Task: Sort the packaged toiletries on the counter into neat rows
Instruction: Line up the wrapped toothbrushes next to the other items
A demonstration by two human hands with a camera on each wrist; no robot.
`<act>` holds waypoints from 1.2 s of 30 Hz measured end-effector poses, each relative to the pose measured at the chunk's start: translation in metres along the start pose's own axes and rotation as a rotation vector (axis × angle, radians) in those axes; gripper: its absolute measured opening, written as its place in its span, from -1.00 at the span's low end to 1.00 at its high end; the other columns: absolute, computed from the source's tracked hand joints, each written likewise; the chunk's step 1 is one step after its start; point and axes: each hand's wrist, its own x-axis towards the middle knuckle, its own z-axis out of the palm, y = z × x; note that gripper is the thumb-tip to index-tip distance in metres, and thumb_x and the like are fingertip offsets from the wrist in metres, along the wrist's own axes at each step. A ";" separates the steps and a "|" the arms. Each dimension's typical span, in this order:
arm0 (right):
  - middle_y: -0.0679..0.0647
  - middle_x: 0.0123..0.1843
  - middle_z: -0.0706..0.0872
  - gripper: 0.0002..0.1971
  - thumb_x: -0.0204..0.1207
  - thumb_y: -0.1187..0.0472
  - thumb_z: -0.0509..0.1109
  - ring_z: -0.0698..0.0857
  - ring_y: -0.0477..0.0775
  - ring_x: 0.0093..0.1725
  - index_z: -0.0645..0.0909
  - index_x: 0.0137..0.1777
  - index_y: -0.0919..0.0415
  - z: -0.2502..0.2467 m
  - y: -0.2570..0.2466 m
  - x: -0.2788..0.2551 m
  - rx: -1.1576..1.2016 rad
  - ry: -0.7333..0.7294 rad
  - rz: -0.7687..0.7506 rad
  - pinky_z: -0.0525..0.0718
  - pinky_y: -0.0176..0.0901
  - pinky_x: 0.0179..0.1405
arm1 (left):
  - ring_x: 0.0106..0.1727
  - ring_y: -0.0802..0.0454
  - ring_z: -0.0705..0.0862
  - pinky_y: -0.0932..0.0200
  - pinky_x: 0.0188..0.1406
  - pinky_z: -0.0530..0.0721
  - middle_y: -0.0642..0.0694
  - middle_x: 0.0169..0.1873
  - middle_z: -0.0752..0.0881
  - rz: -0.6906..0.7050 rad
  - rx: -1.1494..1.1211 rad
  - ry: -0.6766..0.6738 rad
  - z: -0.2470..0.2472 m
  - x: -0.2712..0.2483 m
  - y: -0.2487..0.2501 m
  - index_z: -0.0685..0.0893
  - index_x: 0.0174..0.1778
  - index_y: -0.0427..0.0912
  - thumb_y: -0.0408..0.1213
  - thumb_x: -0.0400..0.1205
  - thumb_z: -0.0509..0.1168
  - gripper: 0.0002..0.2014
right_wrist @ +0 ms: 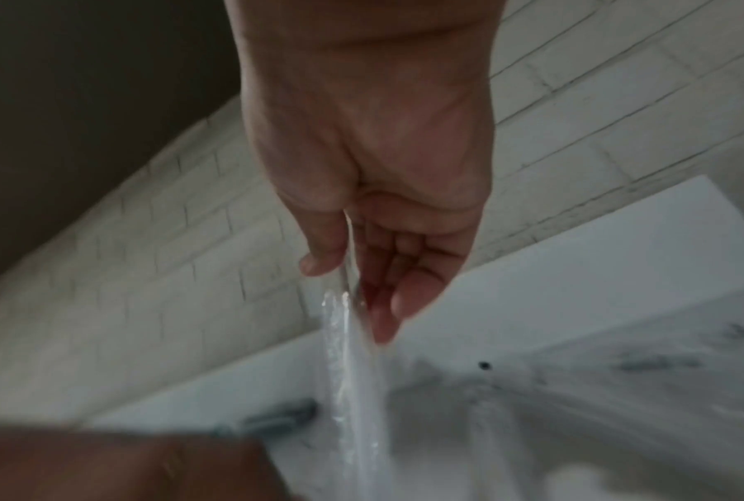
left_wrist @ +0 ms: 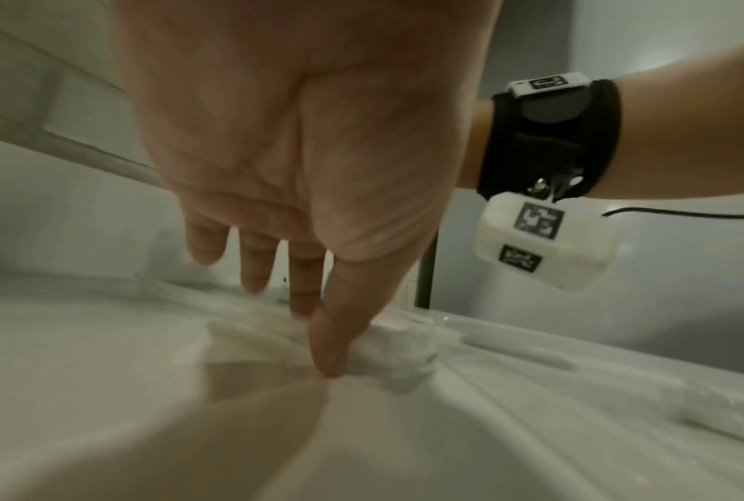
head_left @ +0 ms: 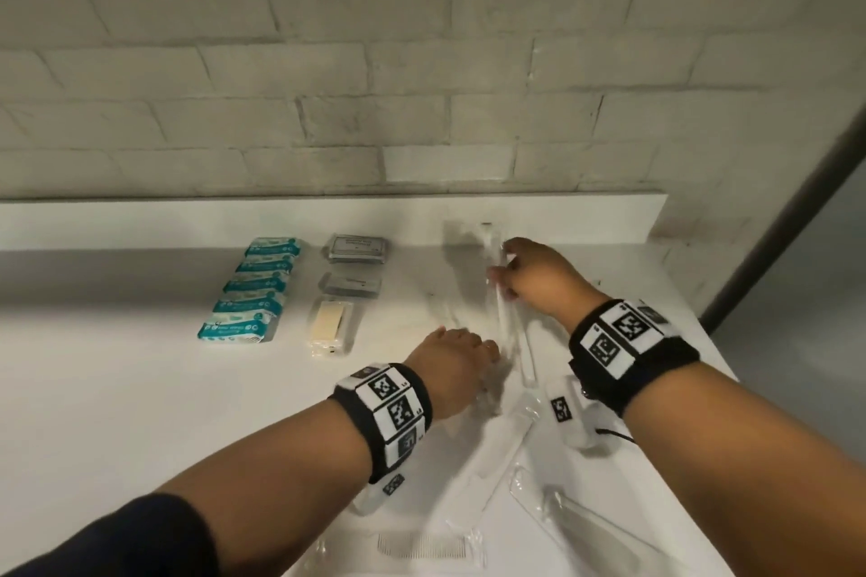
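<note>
While the right hand [head_left: 539, 276] pinches a long clear-wrapped packet [head_left: 508, 319] between thumb and fingers at about one o'clock on the white counter [head_left: 117, 389], the left hand [head_left: 452, 365] reaches down with fingers straight and loose, its thumb [left_wrist: 329, 342] touching a crinkled clear packet [left_wrist: 400, 356] at centre. At ten o'clock a row of teal packets [head_left: 248, 290] lies beside a column of grey and cream packets [head_left: 344, 290]. More clear-wrapped items, a comb [head_left: 421, 546] among them, lie loose at six o'clock.

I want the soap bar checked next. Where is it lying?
In the head view, the soap bar lies left of centre on the counter, nearest in the middle column, right of the teal packets.
</note>
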 end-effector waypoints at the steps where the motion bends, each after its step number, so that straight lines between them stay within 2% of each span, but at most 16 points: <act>1: 0.20 0.02 0.75 -0.63 0.57 0.14 0.38 0.70 0.12 -0.24 0.51 0.35 0.17 0.005 0.007 -0.001 -0.029 -0.069 0.055 0.62 -0.07 -0.25 | 0.41 -0.21 0.51 -0.08 0.40 0.45 -0.16 0.36 0.55 0.039 0.019 0.048 0.001 -0.003 0.000 0.42 0.47 -0.12 -0.37 0.62 0.18 -0.54; 3: 0.26 0.30 0.67 -0.57 0.62 0.24 0.30 0.65 0.06 -0.13 0.45 0.48 0.24 0.011 0.022 -0.008 -0.124 -0.209 0.088 0.63 -0.07 -0.10 | 0.17 -0.19 0.63 -0.01 0.11 0.56 -0.13 0.17 0.63 0.096 0.046 0.093 0.004 -0.007 -0.003 0.51 0.35 -0.14 -0.41 0.60 0.16 -0.62; 6: 0.16 0.58 0.43 -0.53 0.67 0.24 0.21 0.51 0.15 0.45 0.37 0.59 0.17 0.014 0.034 -0.016 -0.326 -0.286 0.058 0.43 -0.11 0.41 | 0.11 -0.14 0.66 0.01 0.06 0.60 -0.07 0.12 0.68 0.093 -0.037 0.077 0.010 -0.012 -0.010 0.57 0.31 -0.02 -0.35 0.67 0.12 -0.67; 8: 0.10 0.62 0.39 -0.54 0.68 0.22 0.20 0.43 0.13 0.54 0.37 0.59 0.11 0.014 0.035 -0.016 -0.389 -0.309 0.048 0.35 -0.17 0.48 | 0.12 -0.11 0.66 0.03 0.04 0.61 -0.05 0.13 0.71 0.080 -0.125 0.054 0.007 -0.013 -0.013 0.58 0.31 0.01 -0.25 0.69 0.13 -0.71; 10: 0.12 0.58 0.44 -0.55 0.67 0.24 0.18 0.45 0.13 0.53 0.40 0.57 0.12 0.014 0.036 -0.015 -0.411 -0.352 0.055 0.37 -0.13 0.49 | 0.07 -0.08 0.68 0.08 -0.04 0.61 -0.05 0.07 0.74 0.016 -0.248 0.113 0.001 -0.010 -0.016 0.58 0.25 -0.02 -0.20 0.66 0.22 -0.75; 12: 0.15 0.55 0.48 -0.55 0.67 0.26 0.15 0.47 0.16 0.51 0.40 0.56 0.15 0.015 0.037 -0.017 -0.428 -0.375 0.064 0.41 -0.07 0.48 | 0.03 -0.03 0.71 0.14 -0.02 0.64 -0.05 0.06 0.76 -0.107 -0.441 0.253 -0.005 -0.003 -0.026 0.57 0.27 -0.03 -0.22 0.60 0.33 -0.69; 15: 0.10 0.59 0.42 -0.55 0.68 0.24 0.15 0.42 0.14 0.55 0.37 0.58 0.13 0.019 0.040 -0.019 -0.438 -0.332 0.067 0.38 -0.06 0.53 | 0.22 -0.02 0.67 0.23 0.14 0.54 -0.07 0.30 0.66 -0.302 -0.541 0.352 -0.009 0.000 -0.044 0.44 0.47 -0.08 -0.26 0.59 0.35 -0.50; 17: 0.05 0.60 0.41 -0.55 0.68 0.22 0.16 0.42 0.12 0.55 0.38 0.58 0.07 0.024 0.039 -0.018 -0.485 -0.301 0.055 0.38 -0.11 0.51 | 0.43 -0.08 0.54 0.16 0.34 0.47 -0.13 0.49 0.49 -0.351 -0.465 0.245 -0.007 -0.007 -0.052 0.24 0.62 -0.06 -0.27 0.61 0.31 -0.35; 19: 0.04 0.51 0.50 -0.59 0.65 0.25 0.17 0.49 0.14 0.49 0.46 0.50 0.09 0.031 0.034 -0.018 -0.530 -0.288 0.017 0.46 -0.15 0.36 | 0.57 -0.08 0.38 0.09 0.49 0.36 -0.11 0.64 0.25 -0.325 -0.383 0.115 -0.004 -0.017 -0.049 0.11 0.68 -0.03 -0.21 0.63 0.27 -0.29; 22: 0.10 0.52 0.49 -0.58 0.65 0.30 0.17 0.50 0.17 0.48 0.46 0.51 0.18 0.045 0.022 -0.019 -0.571 -0.345 -0.014 0.49 -0.09 0.42 | 0.68 0.04 0.11 0.13 0.59 0.16 -0.04 0.70 0.03 -0.262 -0.342 -0.012 -0.005 -0.028 -0.034 0.03 0.70 -0.11 -0.07 0.66 0.24 -0.25; 24: 0.20 0.48 0.53 -0.62 0.65 0.33 0.14 0.55 0.22 0.42 0.50 0.45 0.29 0.053 0.015 -0.020 -0.602 -0.404 -0.012 0.53 0.01 0.41 | 0.70 0.04 0.01 0.12 0.62 0.11 -0.08 0.70 0.01 -0.226 -0.342 -0.066 -0.006 -0.030 -0.021 0.02 0.70 -0.20 -0.02 0.64 0.26 -0.20; 27: 0.27 0.30 0.65 -0.68 0.63 0.29 0.16 0.65 0.28 0.27 0.58 0.31 0.34 0.062 0.002 -0.016 -0.638 -0.432 -0.008 0.62 0.01 0.21 | 0.64 -0.10 0.20 -0.01 0.57 0.29 -0.16 0.66 0.13 -0.270 -0.359 -0.064 -0.004 -0.024 -0.019 0.12 0.65 -0.21 0.04 0.54 0.35 -0.15; 29: 0.29 0.24 0.68 -0.69 0.63 0.26 0.17 0.66 0.31 0.23 0.60 0.27 0.34 0.065 -0.004 -0.017 -0.653 -0.413 -0.031 0.60 0.02 0.11 | 0.54 -0.16 0.37 -0.04 0.46 0.43 -0.17 0.54 0.31 -0.324 -0.364 -0.038 -0.006 -0.014 -0.026 0.26 0.56 -0.22 0.02 0.49 0.38 -0.22; 31: 0.30 0.22 0.69 -0.69 0.64 0.26 0.16 0.67 0.31 0.22 0.60 0.26 0.34 0.068 -0.006 -0.016 -0.652 -0.407 -0.022 0.59 0.01 0.07 | 0.49 -0.18 0.44 -0.05 0.42 0.48 -0.18 0.50 0.36 -0.355 -0.352 -0.029 -0.010 -0.002 -0.036 0.30 0.52 -0.26 -0.03 0.49 0.38 -0.27; 34: 0.31 0.26 0.66 -0.67 0.66 0.24 0.15 0.65 0.31 0.25 0.56 0.32 0.34 0.074 -0.009 -0.012 -0.625 -0.425 -0.016 0.59 0.03 0.08 | 0.57 -0.14 0.36 -0.04 0.49 0.42 -0.18 0.59 0.27 -0.349 -0.305 -0.057 -0.012 0.017 -0.055 0.24 0.59 -0.29 -0.13 0.54 0.38 -0.26; 36: 0.31 0.32 0.62 -0.63 0.66 0.23 0.15 0.62 0.32 0.29 0.47 0.41 0.35 0.076 -0.012 -0.007 -0.601 -0.433 -0.013 0.58 0.05 0.16 | 0.45 -0.12 0.49 0.03 0.39 0.50 -0.15 0.49 0.39 -0.335 -0.259 -0.038 -0.009 0.029 -0.070 0.38 0.48 -0.25 -0.21 0.54 0.41 -0.39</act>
